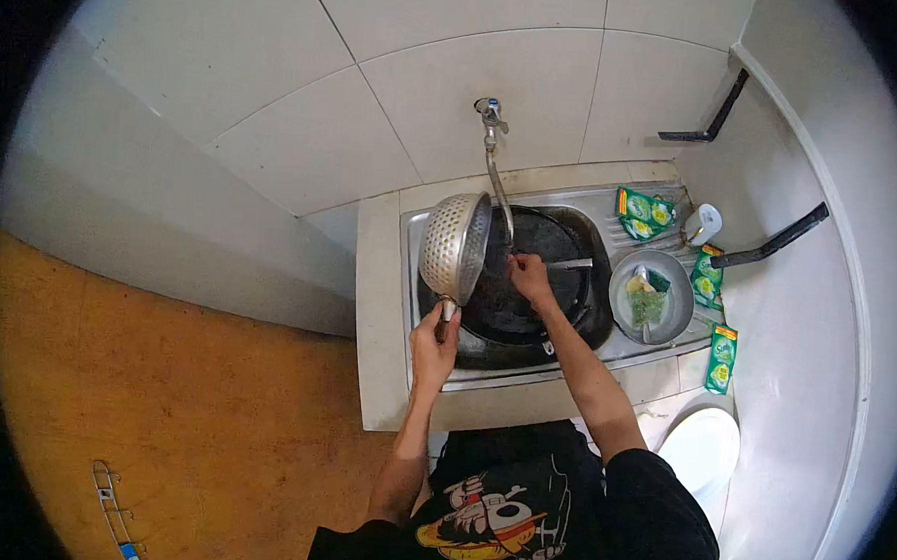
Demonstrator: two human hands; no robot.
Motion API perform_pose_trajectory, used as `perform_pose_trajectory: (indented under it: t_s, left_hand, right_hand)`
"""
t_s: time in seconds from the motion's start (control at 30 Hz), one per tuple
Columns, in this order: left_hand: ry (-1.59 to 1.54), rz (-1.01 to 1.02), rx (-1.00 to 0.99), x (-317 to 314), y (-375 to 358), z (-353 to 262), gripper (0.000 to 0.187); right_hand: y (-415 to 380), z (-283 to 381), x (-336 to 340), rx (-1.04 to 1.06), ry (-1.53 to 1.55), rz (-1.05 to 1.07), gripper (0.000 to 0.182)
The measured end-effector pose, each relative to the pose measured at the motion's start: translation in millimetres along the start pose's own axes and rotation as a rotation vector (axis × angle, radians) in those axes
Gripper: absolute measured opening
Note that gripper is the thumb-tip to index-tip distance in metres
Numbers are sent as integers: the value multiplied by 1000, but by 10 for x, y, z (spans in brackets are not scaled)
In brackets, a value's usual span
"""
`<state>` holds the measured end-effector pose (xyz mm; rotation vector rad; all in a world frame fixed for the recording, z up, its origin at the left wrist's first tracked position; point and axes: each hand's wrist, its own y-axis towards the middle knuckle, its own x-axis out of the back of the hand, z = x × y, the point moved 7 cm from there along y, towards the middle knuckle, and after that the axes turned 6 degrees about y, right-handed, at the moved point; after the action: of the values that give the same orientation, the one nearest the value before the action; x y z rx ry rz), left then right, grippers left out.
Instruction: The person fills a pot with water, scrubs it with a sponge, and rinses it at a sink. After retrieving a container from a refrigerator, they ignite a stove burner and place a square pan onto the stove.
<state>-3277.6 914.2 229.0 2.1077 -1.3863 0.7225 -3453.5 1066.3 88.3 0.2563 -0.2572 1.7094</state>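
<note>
My left hand is closed around the handle of a metal colander, held tilted on its side over the left part of the sink. Its perforated underside faces left. My right hand has its fingers pinched together at the lower end of the tap spout. Below both hands, a large dark round pan lies in the sink basin. A flat metal handle sticks out to the right of my right hand; what it belongs to is hidden.
A metal bowl with a sponge sits on the drainboard. Around it are green packets and a white cup. Black brackets jut from the right wall. A white round lid or plate is low right.
</note>
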Motion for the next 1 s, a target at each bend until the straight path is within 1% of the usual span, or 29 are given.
perform_pose_trajectory:
  t_s: [0.03, 0.07, 0.1, 0.13, 0.17, 0.23, 0.27, 0.3, 0.37, 0.4, 0.47, 0.5, 0.57, 0.67, 0.8, 0.87, 1.0]
  left_hand:
    - [-22, 2, 9, 0, 4, 38, 33]
    - [-44, 4, 20, -7, 0, 62, 32]
    - [-45, 8, 18, -20, -12, 63, 32]
    - [-129, -3, 94, -22, -32, 120, 30]
    - [-212, -14, 172, -27, -52, 175, 28]
    - [-258, 23, 170, -59, -52, 159, 25]
    - [-304, 57, 169, -85, -61, 144, 24]
    - [-304, 57, 170, -75, -65, 118, 24]
    - [-407, 189, 220, -161, -94, 75, 34]
    - [-408, 189, 221, -198, -91, 92, 34]
    - [-508, 219, 285, -345, -116, 165, 34]
    - [-511, 219, 286, -376, -121, 142, 34]
    - [-596, 253, 380, -475, -159, 137, 36]
    - [-607, 309, 394, -573, -196, 125, 36]
    - [-606, 304, 400, -610, -251, 94, 38]
    - [-638, 311, 456, -599, -287, 61, 39]
    - [-610, 321, 457, -505, -299, 1, 38]
  right_hand:
    - [-1, 2, -11, -10, 72, 15, 34]
    - [-10, 7, -14, -12, 73, 9, 34]
    - [-40, 29, -87, -81, 231, 114, 36]
    - [-84, 65, -168, -150, 389, 219, 38]
    - [-126, 123, -165, -152, 390, 217, 38]
    - [-294, 188, -325, -274, 444, 429, 49]
    - [-369, 206, -363, -338, 444, 470, 55]
    - [-425, 229, -354, -338, 444, 470, 55]
    - [-542, 240, -312, -393, 526, 412, 53]
    - [-557, 180, -331, -394, 525, 413, 53]
    - [-535, -31, -300, -380, 636, 296, 47]
    - [-552, -39, -251, -381, 633, 296, 47]
    - [-572, -59, -97, -339, 558, 253, 41]
    - [-627, -53, 73, -366, 492, 243, 41]
    - [-690, -83, 202, -428, 415, 248, 44]
    - [-744, -42, 276, -486, 320, 248, 45]
    - [-739, -44, 243, -506, 355, 310, 46]
